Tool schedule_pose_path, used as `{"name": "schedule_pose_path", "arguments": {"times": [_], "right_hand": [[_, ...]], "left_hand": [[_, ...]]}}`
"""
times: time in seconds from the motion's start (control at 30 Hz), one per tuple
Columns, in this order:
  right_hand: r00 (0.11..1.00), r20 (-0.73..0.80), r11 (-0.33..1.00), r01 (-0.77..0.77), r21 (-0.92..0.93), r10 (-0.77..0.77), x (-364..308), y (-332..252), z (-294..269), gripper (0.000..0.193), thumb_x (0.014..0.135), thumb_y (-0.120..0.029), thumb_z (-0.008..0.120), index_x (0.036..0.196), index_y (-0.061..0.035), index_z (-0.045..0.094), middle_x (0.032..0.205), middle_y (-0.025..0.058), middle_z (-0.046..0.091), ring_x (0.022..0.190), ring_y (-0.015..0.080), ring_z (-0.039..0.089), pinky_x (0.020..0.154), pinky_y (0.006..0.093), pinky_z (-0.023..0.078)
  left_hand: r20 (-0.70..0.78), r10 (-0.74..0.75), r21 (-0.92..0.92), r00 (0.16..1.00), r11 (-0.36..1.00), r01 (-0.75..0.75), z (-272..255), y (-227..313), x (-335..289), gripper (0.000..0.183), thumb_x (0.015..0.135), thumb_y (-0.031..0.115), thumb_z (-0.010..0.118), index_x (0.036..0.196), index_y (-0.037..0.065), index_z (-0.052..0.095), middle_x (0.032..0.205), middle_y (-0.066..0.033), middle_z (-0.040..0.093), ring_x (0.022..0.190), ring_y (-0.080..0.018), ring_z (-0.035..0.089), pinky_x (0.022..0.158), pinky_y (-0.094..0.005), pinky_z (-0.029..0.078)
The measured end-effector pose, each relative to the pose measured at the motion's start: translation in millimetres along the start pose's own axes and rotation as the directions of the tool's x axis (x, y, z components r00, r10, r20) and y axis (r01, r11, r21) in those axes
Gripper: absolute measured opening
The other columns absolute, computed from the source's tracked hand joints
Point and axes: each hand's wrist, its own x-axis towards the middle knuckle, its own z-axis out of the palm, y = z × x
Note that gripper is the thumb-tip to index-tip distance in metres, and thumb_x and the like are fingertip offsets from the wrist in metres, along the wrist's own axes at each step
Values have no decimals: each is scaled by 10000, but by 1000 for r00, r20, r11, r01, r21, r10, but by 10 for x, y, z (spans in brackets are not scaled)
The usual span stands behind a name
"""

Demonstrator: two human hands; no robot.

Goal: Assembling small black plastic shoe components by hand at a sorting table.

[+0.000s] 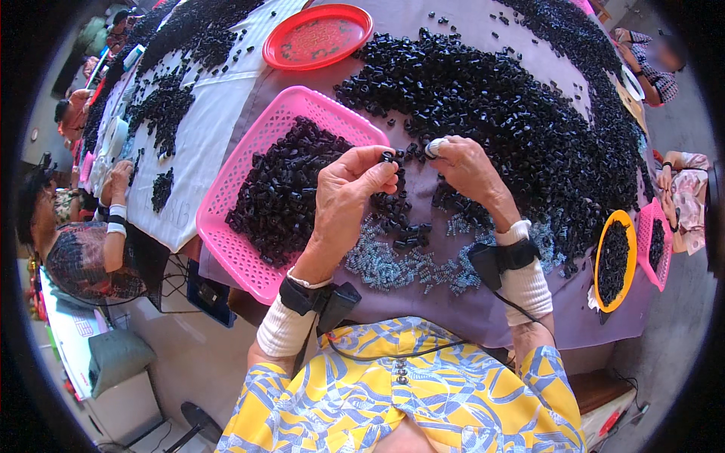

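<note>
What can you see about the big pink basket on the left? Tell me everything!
The pink basket looks like plastic, with rounded corners and walls full of little holes. It stands upright on the purple cloth, heaped with small black pieces. The left hand hides part of its right side; I can't tell if they touch.

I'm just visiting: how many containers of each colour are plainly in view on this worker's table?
Pink: 2 (large basket by the left forearm, smaller basket at the right)
Red: 1 (round tray)
Yellow: 1 (bowl)
Total: 4
Anything cut off or too small to tell at the picture's edges is left out.
</note>
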Motion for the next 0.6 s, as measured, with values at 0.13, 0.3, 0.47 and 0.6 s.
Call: {"name": "schedule_pose_path", "arguments": {"times": [0.13, 0.3, 0.47, 0.6], "right_hand": [[998, 64, 981, 28, -193, -16, 42, 18, 167, 104, 736, -66, 572, 809, -66, 646, 788, 107, 622, 817, 273, 586, 723, 399, 448], [987, 47, 897, 158, -412, -153, 61, -29, 303, 66, 745, -76, 565, 767, -69, 628, 787, 73, 608, 842, 228, 539, 759, 374, 389], [986, 39, 912, 162, -377, -159, 53, -21, 287, 55, 745, -81, 572, 754, -61, 623, 765, 82, 607, 823, 242, 545, 750, 382, 396], [999, 4, 999, 48, -8, -48, 18, -109, 82, 58, 776, -80, 606, 793, -34, 637, 768, 69, 629, 783, 205, 586, 724, 359, 441]], "left_hand": [[6, -4, -12, 1000, 1000, 4, -8, -15, 4, 182, 861, 69, 614, 1028, -2, 615, 866, -73, 651, 732, -119, 613, 693, -247, 522], [2, -21, 6, 1000, 1000, 21, -25, -38, -17, 194, 856, 72, 622, 1034, -5, 616, 863, -75, 651, 722, -119, 612, 687, -245, 519], [7, -30, 1, 1000, 1000, 30, -9, -38, -36, 196, 855, 73, 623, 1032, -10, 615, 860, -77, 651, 717, -120, 611, 685, -247, 517], [27, -50, 26, 998, 998, 49, -8, -54, -45, 196, 856, 74, 620, 1032, -12, 615, 872, -82, 649, 730, -124, 613, 689, -251, 519]]}}
